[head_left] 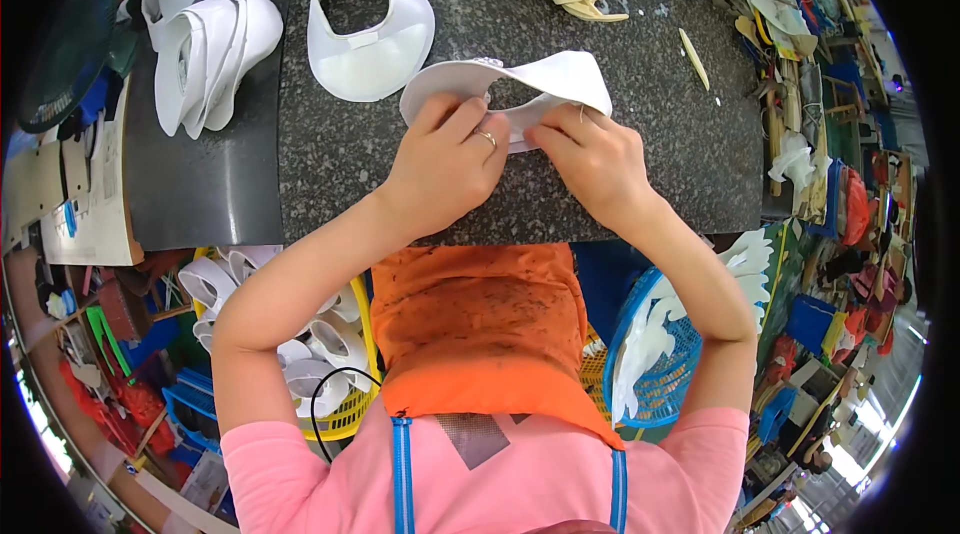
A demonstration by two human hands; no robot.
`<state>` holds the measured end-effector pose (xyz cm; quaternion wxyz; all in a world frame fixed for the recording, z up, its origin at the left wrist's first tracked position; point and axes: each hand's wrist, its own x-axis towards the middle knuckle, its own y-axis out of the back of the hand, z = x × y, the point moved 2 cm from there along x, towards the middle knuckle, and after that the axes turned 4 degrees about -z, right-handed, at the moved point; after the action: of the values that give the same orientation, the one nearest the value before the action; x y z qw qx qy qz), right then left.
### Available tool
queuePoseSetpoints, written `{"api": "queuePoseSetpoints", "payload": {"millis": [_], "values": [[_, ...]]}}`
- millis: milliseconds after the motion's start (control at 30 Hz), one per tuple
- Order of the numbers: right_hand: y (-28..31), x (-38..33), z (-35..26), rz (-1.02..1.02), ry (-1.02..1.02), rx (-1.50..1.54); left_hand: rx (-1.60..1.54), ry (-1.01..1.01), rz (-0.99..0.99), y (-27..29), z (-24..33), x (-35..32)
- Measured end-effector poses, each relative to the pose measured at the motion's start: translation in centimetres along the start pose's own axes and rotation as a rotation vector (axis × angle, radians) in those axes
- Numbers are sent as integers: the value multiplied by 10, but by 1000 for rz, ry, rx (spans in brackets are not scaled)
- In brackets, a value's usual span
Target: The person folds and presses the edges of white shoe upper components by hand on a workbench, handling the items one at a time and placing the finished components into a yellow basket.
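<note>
The white piece (pixel 575 74), curved like a shoe upper, is between the two hands and reaches beyond them, tilted so that the opening shows. The left hand (pixel 448 162) is curled around the near edge with its fingertips bunched at the opening; the right hand (pixel 592 156) pinches the same edge a little farther along. Both grip, neither lies loose. Whether the far side touches the dark speckled surface (pixel 690 179) below, I cannot tell.

It should handle as something light: a thin sheet that springs and bends rather than weighs. The walls look stiff enough to hold their curve (the matching white piece (pixel 370 69) beyond the left hand keeps its opening wide with nothing holding it), yet thin enough to crease under a hard pinch. The face looks smooth, perhaps a bit slippery to dry fingers, and such a pale material would likely show smudges.

The best hold seems to be the edge of the opening, one hand to each side, thumbs and fingers sandwiching the sheet, with the broad curved part left unpressed. The nested stack (pixel 215 64), well to the left of the left hand, suggests the shape stands some light squeezing.
</note>
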<state>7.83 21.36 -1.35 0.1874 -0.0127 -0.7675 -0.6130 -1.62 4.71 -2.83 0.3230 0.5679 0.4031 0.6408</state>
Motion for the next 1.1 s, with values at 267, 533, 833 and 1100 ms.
{"api": "queuePoseSetpoints", "payload": {"millis": [267, 533, 833, 1100], "values": [[-2, 24, -9, -25, 11, -89, -34, 102, 81, -6, 1, 11], [-3, 18, -5, 51, -74, 9, -97, 154, 5, -2, -6, 9], [2, -8, -15, -24, 98, -135, -10, -170, -119, 24, 4, -22], [14, -11, -10, -104, 200, -167, -54, 171, -258, 2, 17, -3]]}}
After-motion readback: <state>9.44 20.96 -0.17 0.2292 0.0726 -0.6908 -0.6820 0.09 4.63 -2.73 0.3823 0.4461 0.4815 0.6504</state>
